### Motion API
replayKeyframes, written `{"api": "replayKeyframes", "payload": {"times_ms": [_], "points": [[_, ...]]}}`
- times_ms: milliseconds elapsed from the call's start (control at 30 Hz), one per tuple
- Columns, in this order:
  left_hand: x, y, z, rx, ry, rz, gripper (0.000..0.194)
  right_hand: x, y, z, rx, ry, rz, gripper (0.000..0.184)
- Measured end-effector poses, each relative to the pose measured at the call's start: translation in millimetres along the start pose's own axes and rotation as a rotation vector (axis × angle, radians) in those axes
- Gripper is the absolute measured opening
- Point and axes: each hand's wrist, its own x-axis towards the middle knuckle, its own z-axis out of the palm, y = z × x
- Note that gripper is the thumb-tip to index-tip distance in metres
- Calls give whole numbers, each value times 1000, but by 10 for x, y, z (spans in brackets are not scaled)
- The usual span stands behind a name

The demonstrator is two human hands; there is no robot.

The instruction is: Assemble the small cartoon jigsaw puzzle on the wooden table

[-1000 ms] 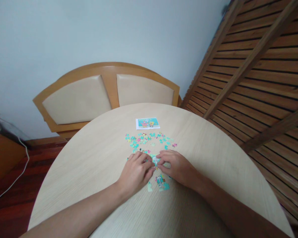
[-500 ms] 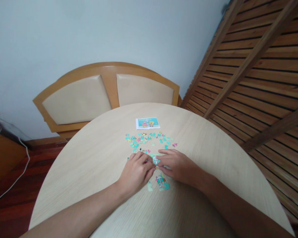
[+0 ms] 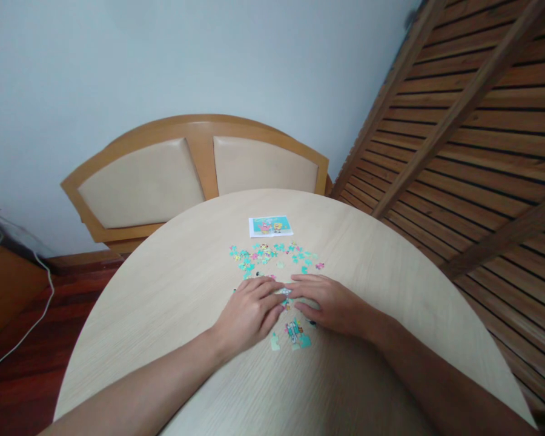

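"What's at the far left?"

"A thin white cable [image 3: 49,297] by an orange-brown wooden cabinet [image 3: 9,284], both cut off by the picture's edge. Next comes a curved wooden backrest with two cream padded panels [image 3: 200,128]; the round, pale wood table [image 3: 390,290] hides its lower part."

"And the left hand [image 3: 249,309]?"

"Palm down, its fingers reaching over small pieces. I can't tell whether that grip is open or closed on anything; the underside is hidden."

"Where are the puzzle pieces?"

"Loose teal, yellow and pink cardboard puzzle pieces [image 3: 279,247] lie scattered beyond the hands, just nearer than a flat card with a teal cartoon picture and white edge [image 3: 270,226]. A light green puzzle piece with a notch [image 3: 275,344] lies nearer the person."

"Between the hands?"

"A patch of teal and white puzzle pieces [image 3: 285,292], mostly covered by fingers. Whether the fingertips touch each other, I can't tell. Below it sits a teal, multicoloured puzzle cluster [image 3: 293,332], its print too small to read."

"The right hand [image 3: 333,307]?"

"Open grip, thumb apart from the fingers, which reach to the patch. A small dark piece [image 3: 312,323] lies by it, partly covered."

"Far right?"

"A brown slatted wooden panel [image 3: 463,121], cut off by the edge."
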Motion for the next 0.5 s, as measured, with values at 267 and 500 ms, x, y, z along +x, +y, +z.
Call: {"api": "replayKeyframes", "payload": {"times_ms": [267,500], "points": [[-35,-113,-29,-49,-94,144,30,-49,-241,-177,65,-38,83,4],[-69,-215,-105,-44,-143,180,35,-74,-384,-72,115,-123,113,35]]}}
